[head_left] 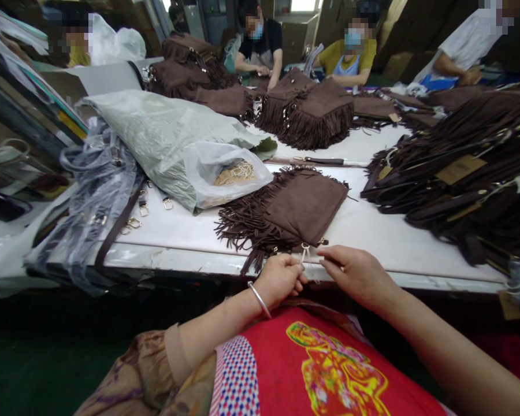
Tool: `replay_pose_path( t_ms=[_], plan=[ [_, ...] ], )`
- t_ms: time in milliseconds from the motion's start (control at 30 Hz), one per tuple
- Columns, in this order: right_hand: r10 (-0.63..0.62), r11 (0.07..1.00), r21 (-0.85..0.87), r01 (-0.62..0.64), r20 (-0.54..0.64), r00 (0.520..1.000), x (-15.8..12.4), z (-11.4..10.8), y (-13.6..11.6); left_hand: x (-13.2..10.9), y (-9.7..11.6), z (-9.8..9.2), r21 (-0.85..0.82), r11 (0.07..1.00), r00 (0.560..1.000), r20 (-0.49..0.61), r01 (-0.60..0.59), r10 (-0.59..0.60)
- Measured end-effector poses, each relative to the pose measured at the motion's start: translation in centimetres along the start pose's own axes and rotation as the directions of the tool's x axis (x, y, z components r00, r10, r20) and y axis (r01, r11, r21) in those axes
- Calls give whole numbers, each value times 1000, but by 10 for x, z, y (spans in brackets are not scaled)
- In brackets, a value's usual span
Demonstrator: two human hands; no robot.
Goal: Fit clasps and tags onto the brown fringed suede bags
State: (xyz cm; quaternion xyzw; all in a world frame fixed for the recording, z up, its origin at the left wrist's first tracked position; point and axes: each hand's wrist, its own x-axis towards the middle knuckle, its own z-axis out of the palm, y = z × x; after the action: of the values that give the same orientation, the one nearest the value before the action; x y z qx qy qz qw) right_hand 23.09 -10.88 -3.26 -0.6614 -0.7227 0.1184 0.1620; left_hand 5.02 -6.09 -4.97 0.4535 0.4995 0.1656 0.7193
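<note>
A dark brown fringed bag (305, 205) lies flat at the table's near edge, its fringe spread to the left. A thin white string (305, 252) is looped through a small metal ring at the bag's near corner. My left hand (282, 278), with a silver bangle at the wrist, pinches the string just below the ring. Close to the right of it is my right hand (355, 270), its fingers stretched out and apart from the thumb, with nothing visible held between them.
A white plastic bag (199, 188) with tags and strings inside lies behind, against a large grey plastic sack (156, 127). Wrapped straps (97, 214) hang over the edge at left. A pile of fringed bags (468, 150) stands at right. Several people work across the table (420, 242).
</note>
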Motion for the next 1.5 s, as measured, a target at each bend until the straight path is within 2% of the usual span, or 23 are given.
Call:
replay_pose_path(
  t_ms=[67, 100, 200, 400, 500, 567, 633, 733, 833, 900, 933, 1000, 1067, 1133, 1167, 1200, 1233, 1300, 1367, 1433, 1500],
  plan=[
    [105, 975, 195, -106, 15, 994, -6, 9, 0, -8, -3, -2, 53, 998, 999, -2, -34, 34],
    [146, 960, 240, -144, 10, 989, -8, 14, -1, -11, -4, -3, 66, 996, 999, -6, -53, 53],
    [214, 948, 249, -197, -43, 976, -7, 28, -8, -16, -5, -4, 98, 988, 992, -23, -118, 121],
    [245, 930, 266, -255, 70, 967, 3, 40, -23, -10, -9, -9, 17, 971, 971, 11, -237, 237],
    [213, 929, 295, -224, 69, 975, 0, 35, -22, -4, -11, -11, -75, 976, 979, -13, -203, 202],
    [242, 892, 368, -261, 100, 965, -7, 29, -20, -2, -12, -13, -95, 984, 989, -21, -148, 146],
    [293, 775, 527, -348, 189, 937, -15, 25, -19, -1, -12, -13, -101, 990, 995, -23, -102, 100],
    [329, 484, 748, -453, 324, 887, -24, 24, -23, -2, -12, -12, -144, 989, 1000, -13, -30, 28],
    [378, 220, 837, -500, 399, 835, -29, 29, -30, -4, -13, -13, -229, 973, 999, 42, 18, -9],
    [375, 110, 849, -517, 446, 813, -30, 33, -32, -6, -13, -15, -273, 962, 996, 85, 29, -6],
    [370, 94, 850, -518, 454, 811, -31, 35, -31, -7, -13, -15, -281, 959, 995, 95, 29, -2],
    [397, 158, 853, -498, 408, 823, -31, 39, -27, -8, -13, -16, -281, 960, 996, 85, 17, 8],
    [457, 325, 831, -451, 279, 845, -29, 40, -22, -9, -13, -16, -274, 962, 998, 58, -6, 23],
    [461, 473, 777, -416, 184, 868, -25, 40, -19, -11, -12, -14, -258, 966, 998, 48, -19, 32],
    [436, 501, 762, -410, 187, 880, -22, 39, -19, -12, -12, -13, -241, 970, 998, 52, -18, 32],
    [400, 488, 769, -414, 224, 889, -19, 37, -21, -13, -11, -13, -221, 975, 998, 58, -17, 31],
    [361, 434, 793, -426, 280, 889, -15, 36, -23, -14, -11, -12, -201, 979, 998, 64, -16, 29],
    [302, 258, 849, -462, 383, 873, -9, 34, -29, -16, -10, -10, -176, 984, 997, 69, -23, 36],
    [309, 89, 871, -483, 437, 844, -4, 34, -35, -18, -10, -10, -168, 985, 997, 67, -34, 46],
    [341, 8, 871, -492, 460, 820, -2, 35, -38, -18, -10, -10, -160, 986, 997, 62, -40, 51],
    [353, -20, 870, -493, 468, 810, -1, 36, -40, -18, -11, -11, -147, 988, 997, 53, -47, 56]
  ],
)
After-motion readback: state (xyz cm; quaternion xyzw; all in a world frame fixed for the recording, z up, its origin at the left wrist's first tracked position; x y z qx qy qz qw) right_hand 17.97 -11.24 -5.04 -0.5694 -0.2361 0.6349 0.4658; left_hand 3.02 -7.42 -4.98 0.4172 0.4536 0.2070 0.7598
